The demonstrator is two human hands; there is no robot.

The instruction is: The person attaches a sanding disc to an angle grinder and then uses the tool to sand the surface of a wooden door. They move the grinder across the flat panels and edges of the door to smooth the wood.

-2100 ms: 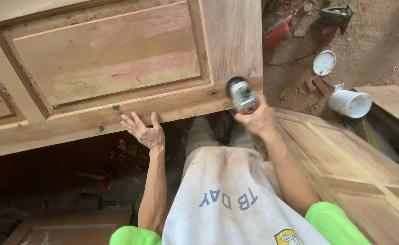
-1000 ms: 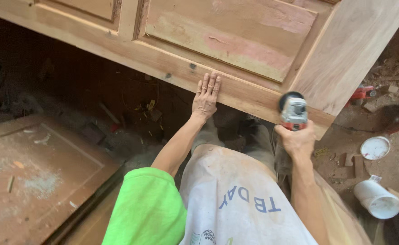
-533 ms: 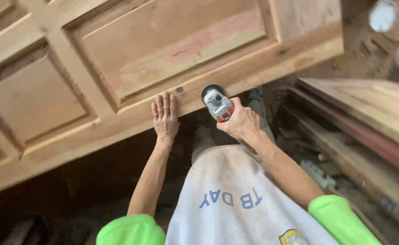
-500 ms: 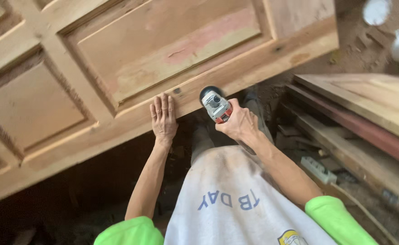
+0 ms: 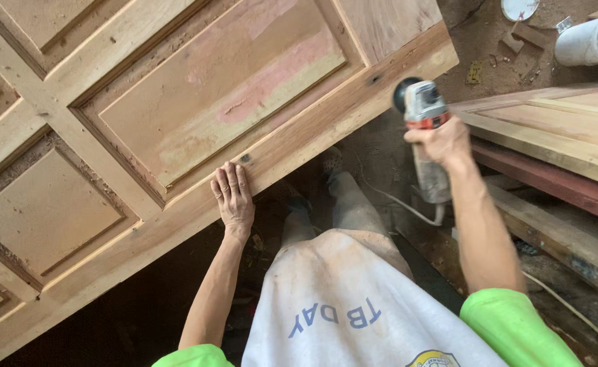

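A big panelled wooden door (image 5: 176,115) fills most of your view — raw, unfinished timber with raised rectangular panels set in moulded frames, the nearest panel streaked pink and pale yellow, the grooves rough and dusty. Its long lower rail runs on a slant from lower left up to upper right, with small dark knots along it.

To your right lies a second wooden door (image 5: 557,129), flat and lower, its smooth boards the same light tan, with a reddish plank edge beneath it. Past it sits bare dirt floor (image 5: 475,41) scattered with offcuts, a white plastic bucket (image 5: 588,39) tipped on its side, and a round white lid (image 5: 518,8) just beside it.

Your left hand (image 5: 233,197) lies flat and unclenched on the lower rail, fingers together and pointing up the wood, gripping nothing. Your right hand (image 5: 443,139) is clenched around the body of an angle grinder (image 5: 422,112) — a grey and red casing with a dark round head — held just off the door's lower right corner, near the edge; whether the head touches the wood you cannot tell. A thin pale cord (image 5: 401,204) trails from it past your knees.
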